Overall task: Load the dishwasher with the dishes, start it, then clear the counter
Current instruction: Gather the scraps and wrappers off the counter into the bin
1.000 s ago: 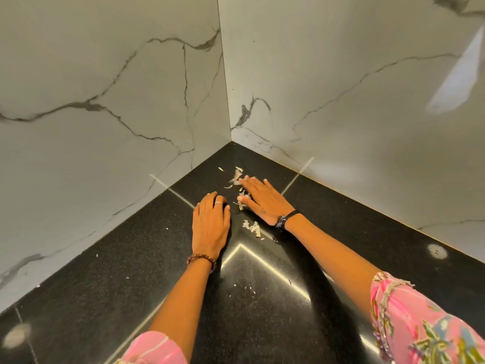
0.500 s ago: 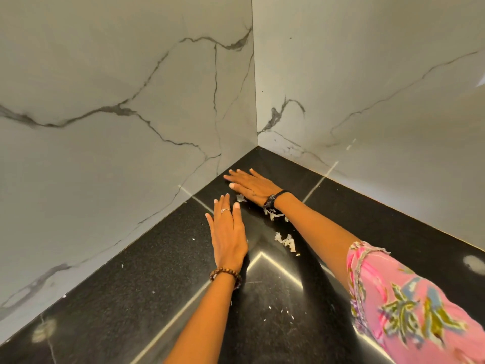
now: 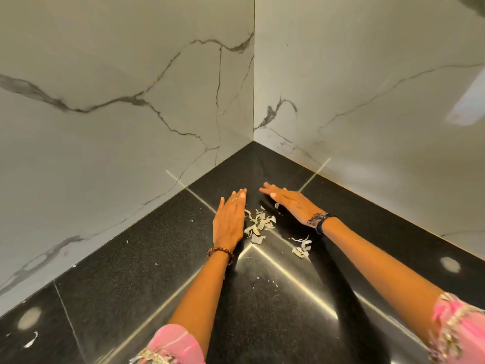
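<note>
Both hands lie flat on the black granite counter (image 3: 136, 261) near its inner corner. My left hand (image 3: 229, 219) is edge-down with fingers together, a ring on one finger and a bead bracelet at the wrist. My right hand (image 3: 291, 203) lies palm down, fingers stretched toward the left hand, a dark band on its wrist. Between them sits a small heap of pale peel scraps (image 3: 258, 225), touching the left hand's side. A second, smaller clump of scraps (image 3: 301, 248) lies below the right wrist. Neither hand grips anything.
White marble walls with grey veins (image 3: 131, 106) close the corner on the left and right. Tiny crumbs (image 3: 262, 282) dot the counter between my forearms. One curved scrap (image 3: 31, 340) lies at the near left. Pink patterned sleeves cover my upper arms.
My right hand has drawn back from the left toward the right, and the scraps now lie gathered in a heap between both hands. The left hand stayed near the same spot.
</note>
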